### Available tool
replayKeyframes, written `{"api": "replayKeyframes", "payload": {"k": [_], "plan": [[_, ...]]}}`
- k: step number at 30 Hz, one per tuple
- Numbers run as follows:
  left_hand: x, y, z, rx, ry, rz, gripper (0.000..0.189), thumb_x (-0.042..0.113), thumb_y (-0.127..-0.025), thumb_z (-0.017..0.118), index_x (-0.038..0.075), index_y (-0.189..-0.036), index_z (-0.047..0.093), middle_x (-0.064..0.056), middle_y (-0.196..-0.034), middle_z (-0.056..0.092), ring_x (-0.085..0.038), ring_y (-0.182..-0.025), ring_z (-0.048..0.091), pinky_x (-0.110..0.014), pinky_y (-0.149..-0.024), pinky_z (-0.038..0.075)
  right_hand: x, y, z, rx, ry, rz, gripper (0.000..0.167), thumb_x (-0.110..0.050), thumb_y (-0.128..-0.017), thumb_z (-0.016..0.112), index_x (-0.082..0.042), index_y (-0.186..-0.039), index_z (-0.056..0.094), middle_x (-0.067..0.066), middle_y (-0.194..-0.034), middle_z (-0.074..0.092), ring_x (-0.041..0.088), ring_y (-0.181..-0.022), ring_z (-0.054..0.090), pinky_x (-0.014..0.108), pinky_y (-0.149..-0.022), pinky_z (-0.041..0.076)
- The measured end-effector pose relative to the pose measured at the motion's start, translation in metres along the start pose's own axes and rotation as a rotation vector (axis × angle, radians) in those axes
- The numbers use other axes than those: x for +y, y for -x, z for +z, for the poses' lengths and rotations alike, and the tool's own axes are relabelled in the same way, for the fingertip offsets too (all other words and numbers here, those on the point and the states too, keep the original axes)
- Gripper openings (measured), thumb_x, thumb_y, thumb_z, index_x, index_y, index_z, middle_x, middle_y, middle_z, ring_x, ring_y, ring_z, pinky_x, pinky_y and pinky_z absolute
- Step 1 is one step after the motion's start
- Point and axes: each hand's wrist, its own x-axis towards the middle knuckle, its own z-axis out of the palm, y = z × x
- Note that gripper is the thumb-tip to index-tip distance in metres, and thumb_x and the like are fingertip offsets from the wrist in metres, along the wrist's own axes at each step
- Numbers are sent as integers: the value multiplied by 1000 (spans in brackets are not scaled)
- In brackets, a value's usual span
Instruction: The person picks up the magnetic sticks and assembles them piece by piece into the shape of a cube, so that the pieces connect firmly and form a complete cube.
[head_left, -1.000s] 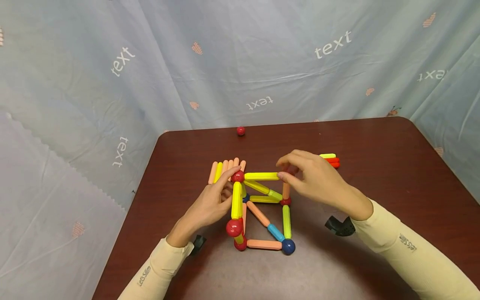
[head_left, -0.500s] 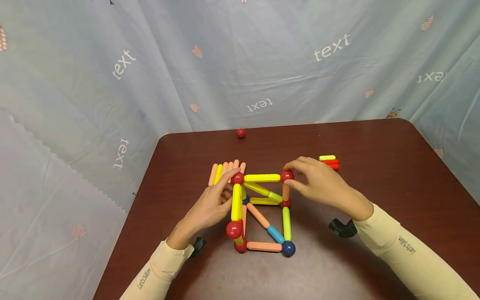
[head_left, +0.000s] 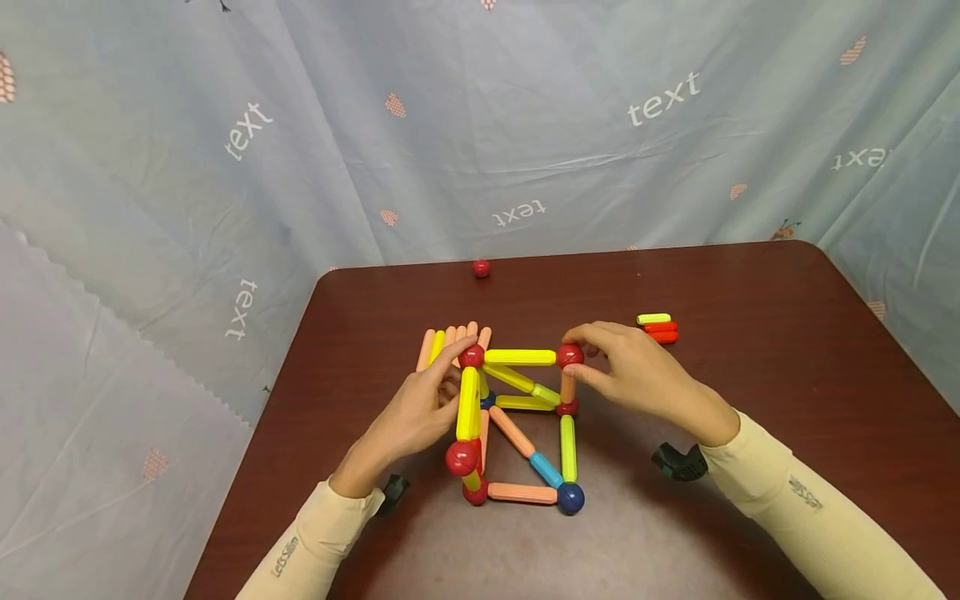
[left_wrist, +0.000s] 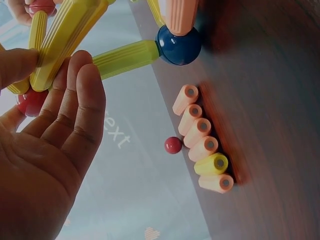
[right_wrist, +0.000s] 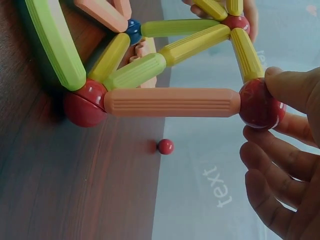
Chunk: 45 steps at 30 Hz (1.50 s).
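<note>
The frame (head_left: pixel 513 432) on the table (head_left: pixel 735 333) looks part-built: base (head_left: pixel 522 493) joined, three uprights (head_left: pixel 567 386) and two top bars (head_left: pixel 519 357) on, its near-right blue ball (head_left: pixel 570 497) lacking an upright. The right hand (head_left: pixel 637 367) finger-and-thumb pinches its far-right red top ball (right_wrist: pixel 258 104); the left hand (head_left: pixel 418 412), partly hidden, seems curled round its far-left top corner (head_left: pixel 473 357). Spare sticks (head_left: pixel 437 345) and a loose ball (head_left: pixel 481 268) lie beyond it.

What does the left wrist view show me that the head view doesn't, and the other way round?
Left wrist only: the grey ends of the row of loose sticks, and the palm of the left hand.

Head only: two loose red sticks, the loose lime stick beside them, the blue stick in the frame, and both sleeves.

Both: the stick-and-ball frame, that loose row, the loose red ball, and at least part of each hand.
</note>
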Motion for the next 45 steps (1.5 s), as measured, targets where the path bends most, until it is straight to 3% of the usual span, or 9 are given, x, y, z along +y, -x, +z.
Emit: {"api": "replayKeyframes", "payload": {"k": [11,14,18,20,23,25,28,34,45], "plan": [[-3,1,-2,9,7,5,75,10,-95,67,31,-158,32,-5,-104,69,-11,-78,68,-26,-75,58,-3,-3,2,6,-14,0,39,-27,-88,81,-11,-121,68,3,-108,72,21,-93,70,35,-77,58],[-4,1,-5,-17,2,3,78,12,-95,69,32,-159,28,-5,-105,70,-10,-80,67,-25,-75,58,-3,-3,2,6,-17,-3,38,-27,-89,81,-11,-121,69,2,-108,72,21,-93,69,35,-77,58],[-8,0,-27,-131,-35,-11,85,17,-96,69,35,-162,18,-6,-114,69,-10,-86,67,-26,-75,57,-3,-4,4,1,-17,-7,37,-27,-89,81,-12,-121,69,1,-108,72,19,-92,69,35,-78,58],[-12,-5,-43,-147,-76,-20,82,18,-97,67,33,-162,19,-6,-117,69,-13,-88,67,-29,-76,57,-4,-5,5,2,-13,-7,37,-27,-89,81,-13,-120,69,1,-107,72,19,-92,69,35,-78,58],[-21,-17,-62,-79,-162,-60,68,20,-99,64,26,-158,31,-8,-115,69,-18,-89,67,-34,-78,57,-3,-6,4,4,-11,-7,37,-27,-89,81,-13,-120,69,1,-107,72,20,-92,69,35,-77,58],[-33,-26,-66,-16,-218,-105,59,20,-100,62,18,-154,38,-11,-113,69,-22,-89,66,-38,-78,57,-3,-6,4,2,-11,-2,37,-27,-89,81,-13,-120,68,1,-107,72,20,-92,70,35,-77,58],[-53,-39,-59,17,-289,-205,52,24,-101,61,11,-149,44,-14,-112,68,-25,-87,65,-40,-78,57,-3,-6,4,-6,-9,5,37,-28,-88,81,-13,-121,68,1,-107,72,19,-93,69,36,-78,59],[-81,-54,-34,2,-345,-362,52,27,-101,61,5,-145,47,-20,-116,67,-28,-87,64,-42,-80,57,-3,-6,2,-21,-8,9,40,-26,-87,82,-13,-123,68,2,-109,72,19,-94,69,37,-80,59],[-89,-61,-25,34,-352,-398,49,29,-98,64,3,-138,52,-18,-109,68,-26,-81,62,-36,-74,55,-3,-4,1,-23,-15,-7,42,-25,-87,83,-13,-124,67,3,-111,71,19,-95,69,37,-81,60]]}}
